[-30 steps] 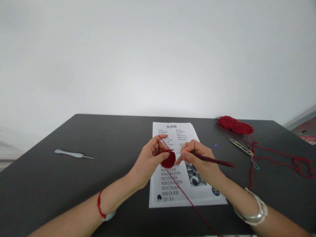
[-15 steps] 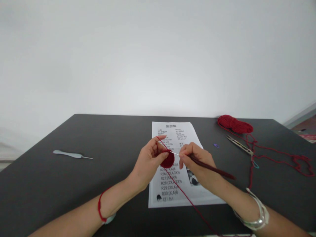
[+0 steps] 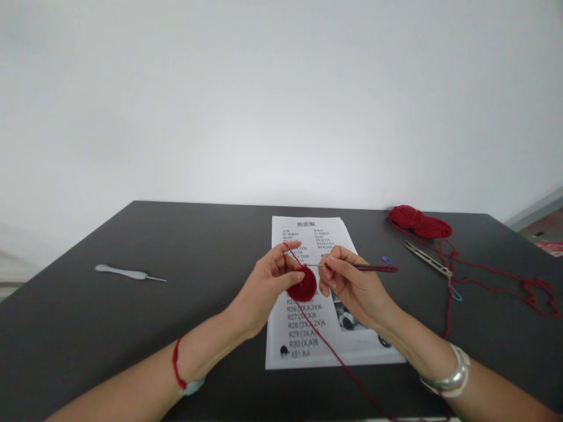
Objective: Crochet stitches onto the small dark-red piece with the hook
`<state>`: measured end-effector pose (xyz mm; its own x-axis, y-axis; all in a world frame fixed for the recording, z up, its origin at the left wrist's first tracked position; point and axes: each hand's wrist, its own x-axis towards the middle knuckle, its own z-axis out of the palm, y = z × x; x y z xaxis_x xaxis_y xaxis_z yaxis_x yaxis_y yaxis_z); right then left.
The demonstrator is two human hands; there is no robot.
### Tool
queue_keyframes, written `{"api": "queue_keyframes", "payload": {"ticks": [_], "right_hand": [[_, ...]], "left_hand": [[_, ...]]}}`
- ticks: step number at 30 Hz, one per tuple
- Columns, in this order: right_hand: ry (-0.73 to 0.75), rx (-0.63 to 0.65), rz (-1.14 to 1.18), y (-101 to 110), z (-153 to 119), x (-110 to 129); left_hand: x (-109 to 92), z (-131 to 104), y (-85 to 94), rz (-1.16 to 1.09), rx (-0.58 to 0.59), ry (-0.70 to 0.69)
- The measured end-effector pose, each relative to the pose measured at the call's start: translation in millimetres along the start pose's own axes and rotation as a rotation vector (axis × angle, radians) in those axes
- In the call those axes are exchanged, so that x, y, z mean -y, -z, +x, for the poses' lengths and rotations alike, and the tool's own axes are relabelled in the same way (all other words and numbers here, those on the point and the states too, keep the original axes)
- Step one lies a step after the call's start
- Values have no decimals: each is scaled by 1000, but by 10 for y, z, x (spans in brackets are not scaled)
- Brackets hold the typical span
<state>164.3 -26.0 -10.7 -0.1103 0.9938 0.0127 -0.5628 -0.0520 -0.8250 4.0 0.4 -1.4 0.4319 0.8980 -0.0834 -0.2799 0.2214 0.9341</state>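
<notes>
A small round red crocheted disc is pinched between the thumb and fingers of my left hand. Red yarn loops over my left index finger, and a strand runs from below the disc to the front edge. My right hand grips a crochet hook with a dark brown handle, lying nearly level. Its thin metal tip meets the top edge of the disc. Both hands are above printed sheets of paper with rows of text and pictures.
On the black table, a grey-handled hook lies at the left. At the right are a red yarn skein, loose red yarn, silver scissors, a purple marker and a teal marker. A pale wall stands behind.
The hook's handle has swung up from a downward slant to nearly level as my right hand turned. The disc has shifted slightly right and faces the camera more.
</notes>
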Motion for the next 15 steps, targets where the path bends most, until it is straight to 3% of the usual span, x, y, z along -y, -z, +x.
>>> {"api": "queue_keyframes", "payload": {"ticks": [7,15], "right_hand": [[-17,34,68,43,9,-10],[2,48,-32,57,4,10]], "left_hand": [[13,4,6,-16,4,-13],[-28,-12,-42,39,-24,-72]]}}
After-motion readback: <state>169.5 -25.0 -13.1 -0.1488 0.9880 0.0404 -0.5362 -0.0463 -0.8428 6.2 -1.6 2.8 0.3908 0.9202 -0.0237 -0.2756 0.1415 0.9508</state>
